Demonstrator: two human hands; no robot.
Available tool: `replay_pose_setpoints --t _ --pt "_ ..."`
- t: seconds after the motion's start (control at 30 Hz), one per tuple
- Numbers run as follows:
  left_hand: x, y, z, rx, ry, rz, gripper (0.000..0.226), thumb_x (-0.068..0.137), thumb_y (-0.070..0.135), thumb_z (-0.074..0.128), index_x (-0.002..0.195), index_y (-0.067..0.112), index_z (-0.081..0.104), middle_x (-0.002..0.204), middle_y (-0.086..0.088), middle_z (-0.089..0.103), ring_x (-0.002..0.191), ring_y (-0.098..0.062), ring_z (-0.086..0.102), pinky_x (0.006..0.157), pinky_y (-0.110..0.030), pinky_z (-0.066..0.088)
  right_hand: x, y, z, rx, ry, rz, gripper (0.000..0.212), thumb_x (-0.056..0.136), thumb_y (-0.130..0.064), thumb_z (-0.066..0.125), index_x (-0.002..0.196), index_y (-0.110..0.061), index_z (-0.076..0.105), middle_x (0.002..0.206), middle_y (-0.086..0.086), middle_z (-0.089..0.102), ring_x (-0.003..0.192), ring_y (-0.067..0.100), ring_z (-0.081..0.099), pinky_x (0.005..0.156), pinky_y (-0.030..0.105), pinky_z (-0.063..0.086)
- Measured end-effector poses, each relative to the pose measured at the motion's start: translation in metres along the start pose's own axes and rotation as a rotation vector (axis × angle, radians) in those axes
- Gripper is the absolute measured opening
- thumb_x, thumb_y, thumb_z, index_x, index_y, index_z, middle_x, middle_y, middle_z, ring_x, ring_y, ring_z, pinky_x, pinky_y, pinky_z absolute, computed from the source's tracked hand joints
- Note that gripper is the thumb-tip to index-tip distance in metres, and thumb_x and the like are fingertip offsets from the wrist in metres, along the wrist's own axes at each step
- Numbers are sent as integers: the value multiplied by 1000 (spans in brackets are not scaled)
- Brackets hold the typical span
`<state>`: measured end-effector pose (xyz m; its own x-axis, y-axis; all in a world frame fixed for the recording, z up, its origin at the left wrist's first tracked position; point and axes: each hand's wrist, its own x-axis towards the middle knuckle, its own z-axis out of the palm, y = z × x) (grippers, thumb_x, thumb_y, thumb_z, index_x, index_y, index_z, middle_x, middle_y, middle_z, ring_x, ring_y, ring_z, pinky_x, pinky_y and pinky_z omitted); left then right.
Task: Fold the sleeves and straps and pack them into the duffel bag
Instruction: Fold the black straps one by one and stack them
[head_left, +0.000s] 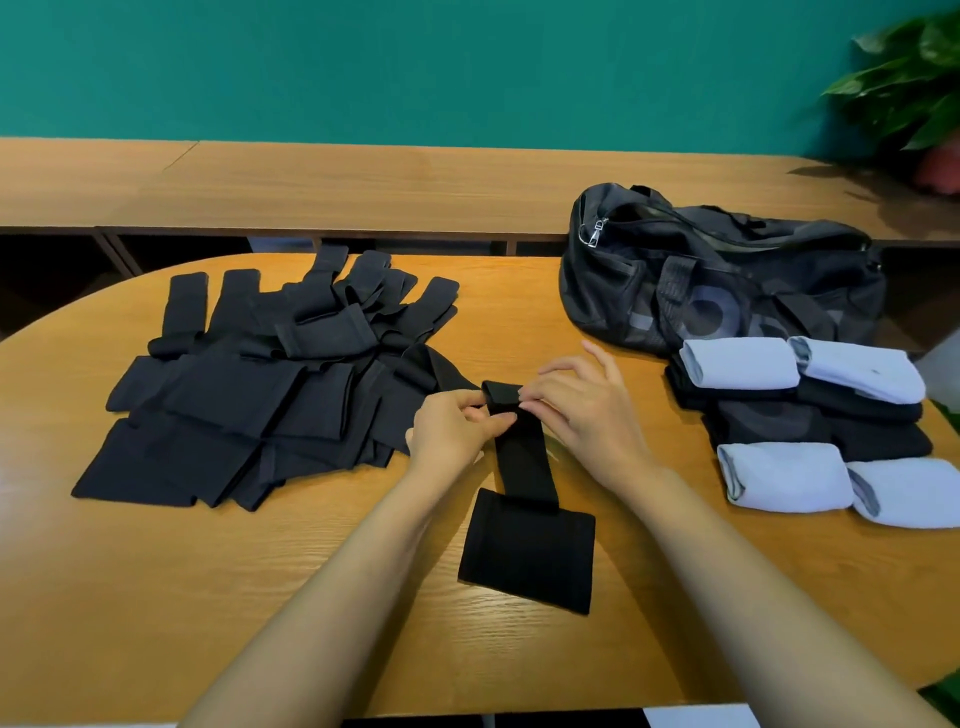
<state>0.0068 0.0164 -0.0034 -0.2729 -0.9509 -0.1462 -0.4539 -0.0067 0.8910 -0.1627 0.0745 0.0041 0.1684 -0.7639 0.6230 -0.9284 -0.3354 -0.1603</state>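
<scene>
A teal wall (415, 62) stood at the back. Along it ran a long wooden bench (311, 182), with a green plant (914, 78) at its right end. In front was a rounded wooden table (156, 597).

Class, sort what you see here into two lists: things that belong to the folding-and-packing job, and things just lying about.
Belong to the job: black strap, pinched by the left hand and right hand; pile of unfolded straps; stack of folded sleeves; duffel bag.
Just lying about: potted plant; wooden bench.
</scene>
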Motion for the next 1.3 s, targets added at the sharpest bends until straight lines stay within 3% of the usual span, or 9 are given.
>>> replay_pose_setpoints --t 0.13,0.23,0.4,0.5,0.8,1.03,1.1,1.2,1.3 --pt "-2 -2 9 -170 -14 -4 31 65 41 85 68 16 67 63 2 68 69 -24 65 98 -68 40 3 0 -3 -7 -17 58 17 90 -33 59 91 -23 74 90 -12 71 103 14 57 116 49 22" --pt "-5 -3 11 -162 -15 50 34 75 27 83 51 30 58 47 14 51 56 -8 43 94 -71 37 10 1 -6 -24 -59 91 14 86 -31 62 85 -22 73 83 -11 69 94 15 57 115 50 22" --pt "-6 -6 11 -191 44 47 20 72 30 83 68 24 65 54 18 55 64 -29 52 92 -66 42 15 0 -6 -4 -154 121 17 91 -32 58 97 -21 70 93 -10 68 105 17 56 118 53 14" --pt "-9 -6 8 -205 1 86 19 71 34 77 61 27 62 52 16 47 55 -13 42 75 -51 39 9 -1 -3 66 -177 124 36 91 -46 52 116 -28 69 107 -14 69 115 13 52 119 54 8" --pt "-17 8 13 111 103 104 47 87 31 72 55 23 39 50 10 38 55 -6 40 79 -36 28 11 -7 -5 -170 82 -29 27 92 -33 55 87 -19 77 78 -8 72 93 20 64 114 62 20" --pt "-25 -1 18 310 153 146 37 89 30 70 58 31 49 61 11 48 79 -11 49 80 -31 18 64 31 -6 -286 10 90 17 84 -25 72 71 -16 78 66 1 43 77 26 58 113 61 17" --pt "-23 7 17 404 210 198 11 91 34 67 81 30 64 78 11 57 96 -14 48 80 -29 17 72 31 5 -360 -103 92 11 86 -22 72 79 -16 78 64 4 52 84 29 60 114 64 16" --pt "-24 9 12 554 196 208 50 94 39 61 141 26 48 115 6 61 115 -16 43 89 -31 22 74 24 16 -395 -456 259 39 103 -35 46 139 -23 52 128 6 64 139 28 37 118 62 3" --pt "-31 -1 2 611 222 299 53 96 40 57 144 25 42 134 9 54 121 -17 41 97 -34 24 62 20 18 -370 -539 319 52 105 -43 28 154 -25 24 158 -3 33 151 22 9 118 61 -1"
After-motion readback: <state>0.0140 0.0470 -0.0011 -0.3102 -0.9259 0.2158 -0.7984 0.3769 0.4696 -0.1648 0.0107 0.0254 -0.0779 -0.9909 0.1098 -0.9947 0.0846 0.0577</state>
